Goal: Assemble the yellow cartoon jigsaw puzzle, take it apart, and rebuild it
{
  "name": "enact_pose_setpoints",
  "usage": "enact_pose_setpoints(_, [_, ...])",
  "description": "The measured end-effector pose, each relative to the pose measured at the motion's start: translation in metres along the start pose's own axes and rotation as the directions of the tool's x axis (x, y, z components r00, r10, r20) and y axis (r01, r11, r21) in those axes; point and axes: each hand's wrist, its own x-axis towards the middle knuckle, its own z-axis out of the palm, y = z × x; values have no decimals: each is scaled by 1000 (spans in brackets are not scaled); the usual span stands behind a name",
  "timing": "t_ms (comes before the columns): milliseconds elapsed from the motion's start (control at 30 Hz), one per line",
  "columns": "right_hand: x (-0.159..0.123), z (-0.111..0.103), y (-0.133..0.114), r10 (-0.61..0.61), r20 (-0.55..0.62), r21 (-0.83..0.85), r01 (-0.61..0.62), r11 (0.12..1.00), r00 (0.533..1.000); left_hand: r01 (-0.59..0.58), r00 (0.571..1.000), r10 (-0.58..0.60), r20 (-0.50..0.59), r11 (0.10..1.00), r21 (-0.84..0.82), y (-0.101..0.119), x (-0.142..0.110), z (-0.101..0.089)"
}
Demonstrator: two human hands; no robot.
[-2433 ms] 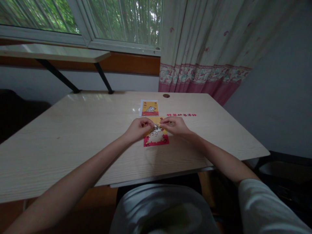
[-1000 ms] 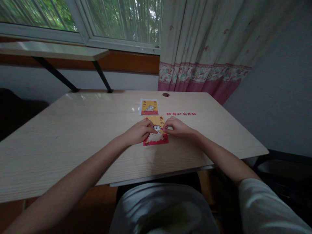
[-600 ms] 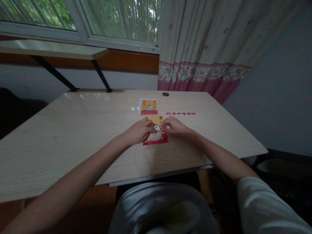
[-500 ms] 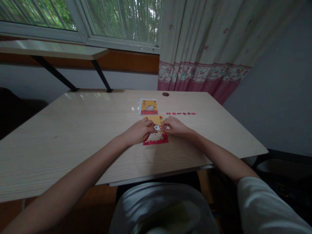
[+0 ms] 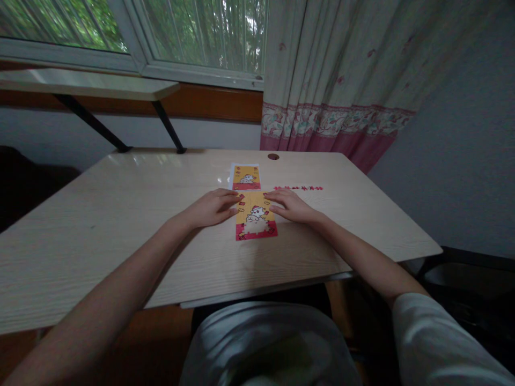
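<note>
So the yellow and red, rectangular cardboard-looking jigsaw puzzle (image 5: 256,213) lay flat on the pale wood-grain bench (image 5: 330,236), right between the two hands. It had a white cartoon animal in a red hat, and a jagged-edged gap low in the middle where bare bench showed through. Both hands were open, fingers loosely spread: the left hand (image 5: 212,207) at the left edge, the right hand (image 5: 293,206) with its fingertips over the upper right edge. Couldn't tell if they were actually pressing on it.

As for brands or writing, the little marks on the puzzle were too small to read, same with the matching yellow and red picture sheet (image 5: 246,177) just beyond it. The fingers hid bits of the upper right edge, and the small red and dark puzzle pieces (image 5: 304,188), lined up past the right hand, were too tiny to make out properly.

Further back, a pale shelf (image 5: 100,86) on black legs stood over the bench's far left, with a floral curtain (image 5: 338,69) hanging behind the right side.
</note>
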Motion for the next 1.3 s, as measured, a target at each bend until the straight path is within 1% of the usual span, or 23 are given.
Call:
enact_pose_setpoints(100, [1, 2, -2, 12, 72, -48, -9, 999, 997, -11, 1000, 12, 26, 1000, -17, 3, 2, 1])
enact_pose_setpoints(167, [1, 3, -3, 22, 92, -64, -16, 998, 995, -18, 999, 18, 44, 1000, -6, 6, 3, 1])
enact_pose_setpoints(367, [3, 3, -7, 20, 97, -87, -11, 996, 995, -47, 997, 45, 64, 998, 31, 15, 5, 2])
enact_pose_setpoints(533, [4, 3, -10, -45, 105, -74, 53, 996, 993, -66, 992, 60, 107, 996, 56, 20, 7, 4])
enact_pose_setpoints(667, [5, 3, -11, -56, 126, -69, 65, 995, 990, -58, 992, 51, 115, 997, 54, 19, 7, 4])
enact_pose_setpoints(900, [5, 2, -11, -26, 144, -63, 35, 997, 989, -72, 989, 66, 131, 996, 44, 16, 6, 5])
enact_pose_setpoints(1100, [5, 0, -12, -4, 167, -63, 15, 998, 986, -102, 988, 96, 117, 994, 42, 14, 6, 6])
enact_pose_setpoints(1300, [5, -1, -13, 8, 167, -53, 1, 999, 986, -79, 987, 76, 138, 997, 16, 12, 5, 7])
